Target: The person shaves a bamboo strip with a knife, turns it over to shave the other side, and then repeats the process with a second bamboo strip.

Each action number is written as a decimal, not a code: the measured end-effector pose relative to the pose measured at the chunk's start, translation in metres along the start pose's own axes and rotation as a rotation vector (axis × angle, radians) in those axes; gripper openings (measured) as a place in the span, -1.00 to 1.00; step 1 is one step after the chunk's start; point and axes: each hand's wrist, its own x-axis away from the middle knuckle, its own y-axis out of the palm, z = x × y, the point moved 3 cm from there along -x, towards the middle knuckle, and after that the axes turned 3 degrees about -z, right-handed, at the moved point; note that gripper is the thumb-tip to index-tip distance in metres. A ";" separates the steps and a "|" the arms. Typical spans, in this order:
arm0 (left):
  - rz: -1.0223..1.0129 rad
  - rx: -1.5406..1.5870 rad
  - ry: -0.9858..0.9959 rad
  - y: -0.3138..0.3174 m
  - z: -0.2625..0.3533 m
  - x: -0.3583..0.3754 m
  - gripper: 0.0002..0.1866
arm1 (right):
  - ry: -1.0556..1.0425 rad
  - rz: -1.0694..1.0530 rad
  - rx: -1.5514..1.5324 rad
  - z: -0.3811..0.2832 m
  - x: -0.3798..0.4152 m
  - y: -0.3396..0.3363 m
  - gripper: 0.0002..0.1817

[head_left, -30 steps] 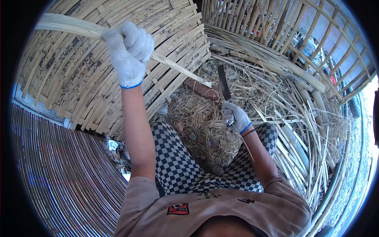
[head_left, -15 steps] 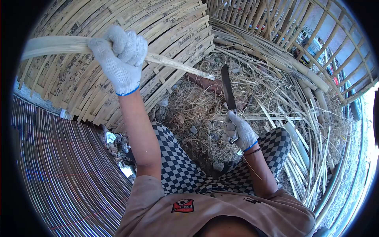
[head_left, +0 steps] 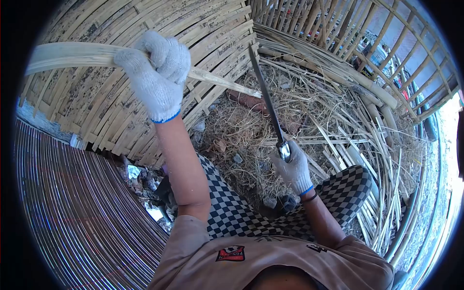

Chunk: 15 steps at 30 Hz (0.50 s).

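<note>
My left hand [head_left: 159, 75], in a white knit glove with a blue cuff, is closed around a long pale bamboo strip [head_left: 72, 55]. The strip runs from the left edge of view through my fist, and its narrow end points down to the right. My right hand [head_left: 292, 169], gloved the same way, grips the handle of a machete [head_left: 266, 92]. The dark blade is raised, tip up and slanting left, just right of the strip's end. A reddish-brown block [head_left: 249, 100] lies on the ground beneath that end.
A woven bamboo panel [head_left: 111, 87] stands at the upper left. Bamboo shavings [head_left: 241, 128] cover the ground ahead, with cut strips [head_left: 377, 188] piled on the right. Bamboo poles [head_left: 338, 72] and a slatted fence [head_left: 333, 29] are behind. My checkered trouser legs [head_left: 345, 191] flank the work area.
The machete has risen and tilted left, with my right hand turned and lower. My left hand has shifted slightly right and down, still holding the strip.
</note>
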 end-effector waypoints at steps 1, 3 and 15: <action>-0.001 -0.012 0.001 0.003 0.001 0.001 -0.26 | -0.012 -0.020 0.109 -0.005 -0.006 0.003 -0.68; -0.005 -0.001 -0.022 0.008 0.001 0.006 -0.26 | -0.067 -0.036 0.222 -0.036 -0.019 0.018 -0.69; 0.101 0.080 -0.054 -0.018 0.010 0.025 -0.25 | -0.153 0.017 0.404 0.020 -0.137 0.098 -0.71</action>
